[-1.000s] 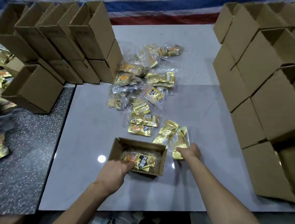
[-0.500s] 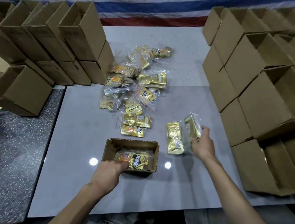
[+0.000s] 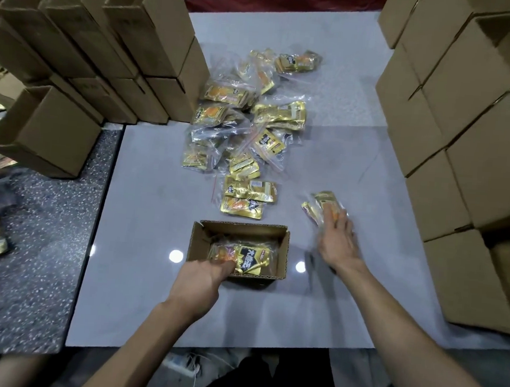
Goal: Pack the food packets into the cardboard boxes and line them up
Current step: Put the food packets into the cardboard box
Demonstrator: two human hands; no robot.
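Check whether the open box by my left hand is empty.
Not empty: a bagged gold food packet lies inside the open-topped cardboard box.

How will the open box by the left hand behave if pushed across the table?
Probably slides easily: the table is glossy, with reflected light spots. Unlikely to tip: the box sits low and wide. Likely light, with only a bag of packets inside, so the left hand at its near wall may be steadying it.
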